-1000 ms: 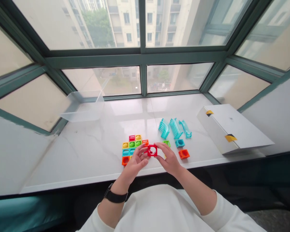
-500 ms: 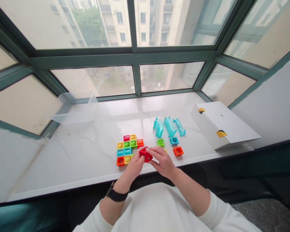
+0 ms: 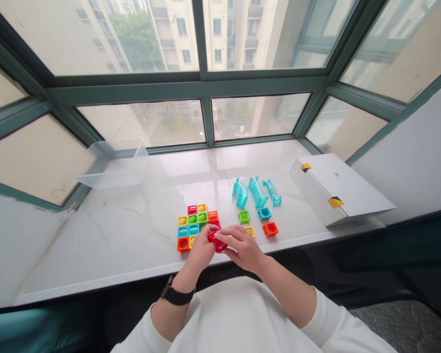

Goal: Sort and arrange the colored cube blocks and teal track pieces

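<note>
Between my two hands, near the sill's front edge, is a red toy block (image 3: 217,243) with openings in its sides. The fingers of my left hand (image 3: 202,247) close round its left side. My right hand (image 3: 244,247) grips it from the right, thumb below and fingers on top. Just behind and left lies a flat cluster of coloured blocks (image 3: 193,219) in red, yellow, green, blue and orange; my left hand hides part of it. A yellow block (image 3: 250,231) sits right behind my right hand, partly covered.
A green block (image 3: 244,216), a blue block (image 3: 264,214) and an orange block (image 3: 270,229) lie to the right. Behind them are clear turquoise track pieces (image 3: 257,192). A transparent bin (image 3: 121,179) stands back left, a white box (image 3: 345,191) at right. Windows border the marble sill (image 3: 106,245).
The red block has shifted slightly left and down and turned in my hands. My left hand has moved a little left, and more of the yellow block shows behind my right hand.
</note>
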`<state>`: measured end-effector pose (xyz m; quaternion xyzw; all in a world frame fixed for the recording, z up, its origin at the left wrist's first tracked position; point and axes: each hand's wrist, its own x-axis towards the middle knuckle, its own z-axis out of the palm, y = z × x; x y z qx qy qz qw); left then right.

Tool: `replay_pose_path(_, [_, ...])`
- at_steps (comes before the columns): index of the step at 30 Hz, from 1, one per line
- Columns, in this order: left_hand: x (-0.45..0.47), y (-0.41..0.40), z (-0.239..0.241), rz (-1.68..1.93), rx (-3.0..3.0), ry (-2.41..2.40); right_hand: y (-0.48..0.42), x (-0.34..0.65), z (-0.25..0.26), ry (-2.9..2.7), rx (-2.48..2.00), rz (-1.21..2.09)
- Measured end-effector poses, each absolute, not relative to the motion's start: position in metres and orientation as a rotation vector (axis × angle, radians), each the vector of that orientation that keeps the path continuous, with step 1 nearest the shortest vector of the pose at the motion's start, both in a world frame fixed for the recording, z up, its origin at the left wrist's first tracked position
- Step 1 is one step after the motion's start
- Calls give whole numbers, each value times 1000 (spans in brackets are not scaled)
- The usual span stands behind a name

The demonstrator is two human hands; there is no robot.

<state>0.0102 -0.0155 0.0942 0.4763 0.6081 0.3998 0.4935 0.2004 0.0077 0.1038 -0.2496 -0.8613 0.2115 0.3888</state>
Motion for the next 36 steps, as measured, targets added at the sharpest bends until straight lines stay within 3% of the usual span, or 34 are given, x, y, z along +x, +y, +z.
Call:
replay_pose_path(18, [24, -19, 101, 1091, 908, 1151, 22, 229, 92, -2121, -844, 607])
replay_pose_path(29, [33, -20, 94, 1047, 1081, 1113, 15, 231, 98, -1947, -941, 562])
replay_pose_path(36, [13, -15, 86, 1042, 1317, 1332, 40, 297, 99, -1789, -1205, 374])
